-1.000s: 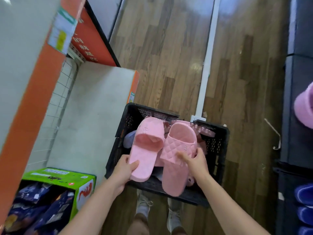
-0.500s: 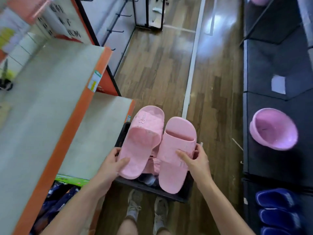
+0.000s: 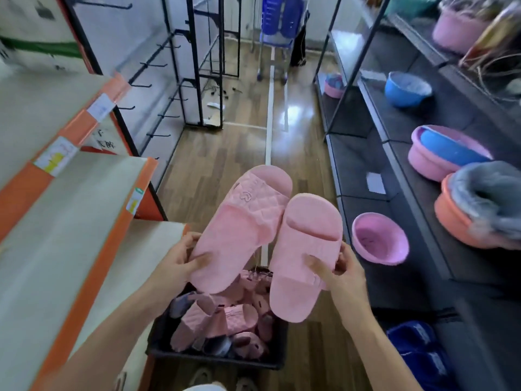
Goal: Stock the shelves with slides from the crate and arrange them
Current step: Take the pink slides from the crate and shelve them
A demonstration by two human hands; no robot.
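Between the 2 hands, above the crate [image 3: 214, 359], I see 2 pink slides held up side by side with their toes pointing away from the camera. On my feed the left hand [image 3: 180, 263] pinches the heel end of the left slide [image 3: 242, 221]: its thumb lies flat across the footbed and the other fingers [image 3: 191, 238] curl round the outer edge and go behind the sole. This slide leans to the right, and its quilted strap touches the neighbour's toe. The right hand [image 3: 338, 273] grips the right slide [image 3: 304, 249] in the same way, thumb pressed across the footbed just below the strap, fingers wrapped behind the right edge. Its heel hangs below the thumb, over the crate.

Below both thumbs the black crate sits on the wooden floor and holds a loose heap of more pink slides [image 3: 225, 317]. Left of the left fingers runs a pale shelf [image 3: 70, 207] with an orange front edge. Right of the right fingers, a pink basin [image 3: 379, 238] rests tilted on the dark shelving [image 3: 366, 170].
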